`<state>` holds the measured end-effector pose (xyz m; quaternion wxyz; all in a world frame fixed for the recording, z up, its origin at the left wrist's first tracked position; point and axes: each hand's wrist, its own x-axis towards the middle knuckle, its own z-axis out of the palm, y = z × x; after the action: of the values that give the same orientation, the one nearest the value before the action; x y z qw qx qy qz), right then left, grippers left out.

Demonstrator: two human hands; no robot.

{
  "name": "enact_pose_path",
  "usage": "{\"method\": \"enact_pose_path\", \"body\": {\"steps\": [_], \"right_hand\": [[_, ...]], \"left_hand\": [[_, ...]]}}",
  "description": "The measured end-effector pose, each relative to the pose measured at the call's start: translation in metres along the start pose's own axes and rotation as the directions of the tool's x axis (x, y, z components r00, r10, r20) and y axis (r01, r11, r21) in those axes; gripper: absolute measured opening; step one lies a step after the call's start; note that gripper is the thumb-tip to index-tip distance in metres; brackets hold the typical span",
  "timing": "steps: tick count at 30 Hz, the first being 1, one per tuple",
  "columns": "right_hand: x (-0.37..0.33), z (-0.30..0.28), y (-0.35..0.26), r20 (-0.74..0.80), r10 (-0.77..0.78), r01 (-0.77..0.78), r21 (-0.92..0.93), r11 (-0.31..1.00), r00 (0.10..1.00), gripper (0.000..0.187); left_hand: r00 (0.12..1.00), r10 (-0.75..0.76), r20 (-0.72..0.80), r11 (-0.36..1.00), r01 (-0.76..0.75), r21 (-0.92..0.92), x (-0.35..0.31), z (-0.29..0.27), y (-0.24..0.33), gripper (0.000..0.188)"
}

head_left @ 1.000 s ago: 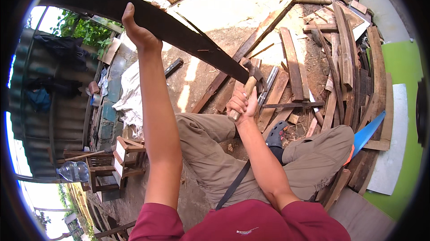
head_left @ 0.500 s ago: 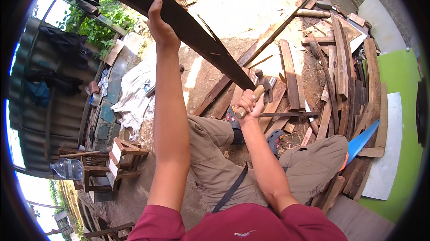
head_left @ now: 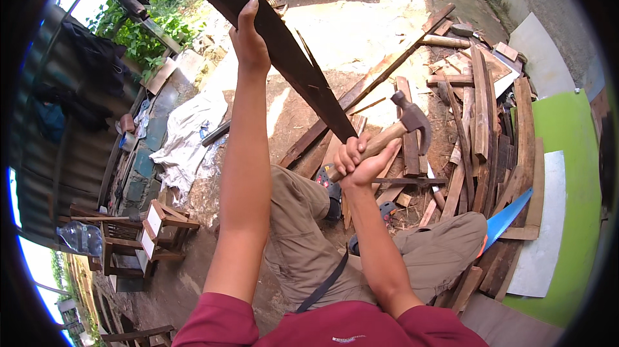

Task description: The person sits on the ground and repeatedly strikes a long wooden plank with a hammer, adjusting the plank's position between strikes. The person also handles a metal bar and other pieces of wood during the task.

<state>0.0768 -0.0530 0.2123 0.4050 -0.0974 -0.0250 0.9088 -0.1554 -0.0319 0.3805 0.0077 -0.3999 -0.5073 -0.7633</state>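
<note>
A long dark wooden plank [head_left: 293,57] slants from the top left down to the middle, with a splinter standing off its edge. My left hand [head_left: 250,47], arm stretched out, grips its upper part; the thumb shows and the fingers are hidden behind. My right hand [head_left: 362,165] is wrapped round the wooden handle of a claw hammer [head_left: 414,120], whose metal head points up and to the right. The plank's lower end meets my right hand's fingers; whether they also hold it is hard to see.
Wood pieces [head_left: 480,108] lie piled on the right, beside a blue handsaw [head_left: 506,218] and a green panel [head_left: 570,186]. On the left are a small wooden frame [head_left: 155,234], a plastic bottle [head_left: 80,237] and a white cloth [head_left: 187,134]. A bare plank [head_left: 380,76] lies ahead on the ground.
The hammer has turned in my right hand, its head moving away from the plank's end to the right. The plank and my left hand appear slightly farther right as the view shifts.
</note>
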Motion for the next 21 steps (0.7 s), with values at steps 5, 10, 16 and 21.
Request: {"method": "enact_pose_path", "body": {"steps": [5, 10, 16, 21], "right_hand": [[0.027, -0.004, 0.037, -0.039, -0.105, 0.107, 0.068, 0.992, 0.994, 0.077], [0.008, -0.027, 0.046, 0.104, 0.332, -0.311, -0.177, 0.934, 0.938, 0.075], [0.010, -0.040, 0.012, -0.054, -0.081, 0.086, 0.099, 0.991, 0.995, 0.075], [0.037, -0.029, 0.052, -0.058, 0.204, -0.200, 0.068, 0.977, 0.977, 0.077]], "left_hand": [[0.999, 0.000, -0.050, 0.999, -0.002, -0.032, 0.001, 0.007, -0.007, 0.040], [0.994, -0.090, -0.063, 0.996, 0.090, -0.016, -0.019, 0.005, -0.017, 0.039], [0.996, -0.074, -0.044, 0.995, 0.071, -0.064, -0.019, -0.002, -0.017, 0.033], [0.994, -0.016, -0.107, 1.000, 0.018, 0.026, -0.015, 0.019, -0.021, 0.040]]}}
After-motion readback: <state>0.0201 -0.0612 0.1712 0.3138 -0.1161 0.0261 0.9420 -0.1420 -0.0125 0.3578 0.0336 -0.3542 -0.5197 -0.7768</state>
